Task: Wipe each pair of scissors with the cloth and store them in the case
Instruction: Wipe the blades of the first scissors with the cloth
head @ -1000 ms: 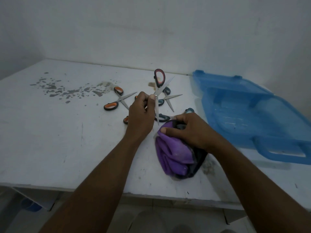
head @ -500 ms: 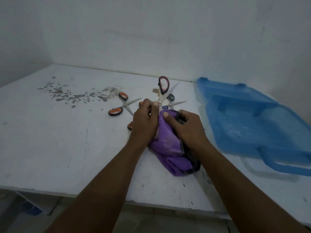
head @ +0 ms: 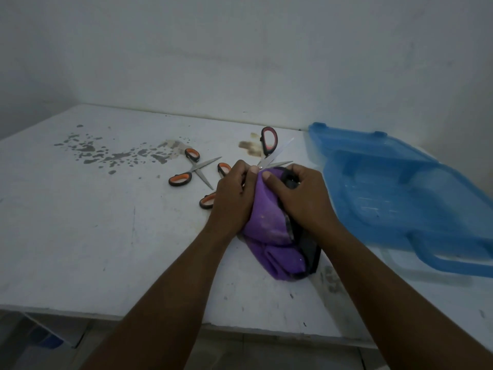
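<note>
Wipe step in hand, judging by the grip. Both hands are close together, just left of the blue case [head: 416,198]. The left hand [head: 234,198] pinches the held scissors [head: 276,153] near the pivot. The right hand [head: 301,201] clamps the purple cloth [head: 269,225], thumb pressed into its bunched top right beside that pivot (whatever blade sits inside the cloth is hidden, contact not confirmed).

The scissors' long axis runs from the hands up and away, slanting toward the case's far-left corner, with the red-lined handle at the far end. The right hand is nearer the case, so storing looks like a short rightward carry. The case looks open.

Farther left of the case, orange-handled scissors [head: 196,170] lie spread on the table [head: 106,222]. A second orange pair [head: 207,201] is half hidden behind the left hand.
</note>
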